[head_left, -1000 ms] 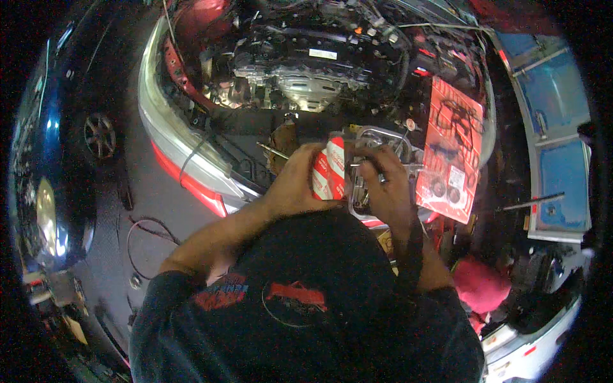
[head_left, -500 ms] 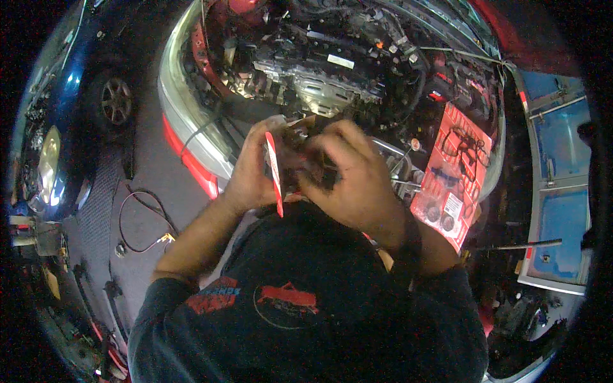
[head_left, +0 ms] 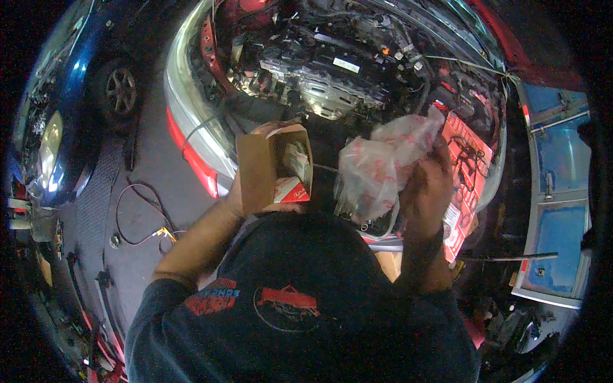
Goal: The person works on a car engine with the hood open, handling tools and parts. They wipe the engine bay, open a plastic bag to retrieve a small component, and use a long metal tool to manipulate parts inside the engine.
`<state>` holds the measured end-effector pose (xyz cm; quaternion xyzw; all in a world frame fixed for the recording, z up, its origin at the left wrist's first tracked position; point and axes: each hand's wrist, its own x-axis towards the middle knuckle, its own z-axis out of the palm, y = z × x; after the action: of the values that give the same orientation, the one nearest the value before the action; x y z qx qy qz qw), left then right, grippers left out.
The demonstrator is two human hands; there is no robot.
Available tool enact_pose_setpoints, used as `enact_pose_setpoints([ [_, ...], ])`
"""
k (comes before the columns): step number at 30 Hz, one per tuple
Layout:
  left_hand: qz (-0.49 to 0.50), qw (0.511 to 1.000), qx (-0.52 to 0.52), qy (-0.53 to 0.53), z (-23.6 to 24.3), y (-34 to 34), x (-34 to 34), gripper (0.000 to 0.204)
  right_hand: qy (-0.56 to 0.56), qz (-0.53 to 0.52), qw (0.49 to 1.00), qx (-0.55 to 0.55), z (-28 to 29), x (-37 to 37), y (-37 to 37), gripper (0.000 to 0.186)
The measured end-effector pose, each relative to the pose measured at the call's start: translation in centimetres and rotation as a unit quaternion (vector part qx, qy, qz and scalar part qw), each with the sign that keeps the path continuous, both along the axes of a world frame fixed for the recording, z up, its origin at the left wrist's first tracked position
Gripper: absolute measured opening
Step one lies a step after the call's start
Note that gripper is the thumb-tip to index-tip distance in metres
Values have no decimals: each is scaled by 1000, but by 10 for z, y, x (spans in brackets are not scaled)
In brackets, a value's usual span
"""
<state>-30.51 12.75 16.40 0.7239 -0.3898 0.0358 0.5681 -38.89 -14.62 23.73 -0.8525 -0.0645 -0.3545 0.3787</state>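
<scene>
Hanging left of the right hand (head_left: 429,185) is a plastic bag (head_left: 378,165).

Box flap (head_left: 257,173) looks matt cardboard; bag (head_left: 380,165), crinkled translucent plastic; engine shield (head_left: 327,102), silvery metal; shirt (head_left: 383,338), matt cloth.

Mostly hidden behind the open cardboard box (head_left: 257,169): left grip (head_left: 234,196). Dark with shadow, fingertips indistinct: right grip (head_left: 429,184). Largely covered by the crumpled plastic bag (head_left: 373,163): tray (head_left: 384,234). Partly masked by right grip: red parts card (head_left: 465,191). Too unclear to identify: pale box contents (head_left: 295,161). Cut off by dark fisheye rim: blue car (head_left: 71,150).
</scene>
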Motion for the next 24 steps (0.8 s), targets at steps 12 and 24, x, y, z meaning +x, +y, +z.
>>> enact_pose_setpoints([
  [12, -126, 963, -57, 229, -45, -46, 12, 108, 151, -85, 920, 350, -159, -59, -91, 28],
  [24, -90, 984, 21, 154, -55, -171, 35, 95, 297, -104, 949, -9, -139, -124, -71, 40],
])
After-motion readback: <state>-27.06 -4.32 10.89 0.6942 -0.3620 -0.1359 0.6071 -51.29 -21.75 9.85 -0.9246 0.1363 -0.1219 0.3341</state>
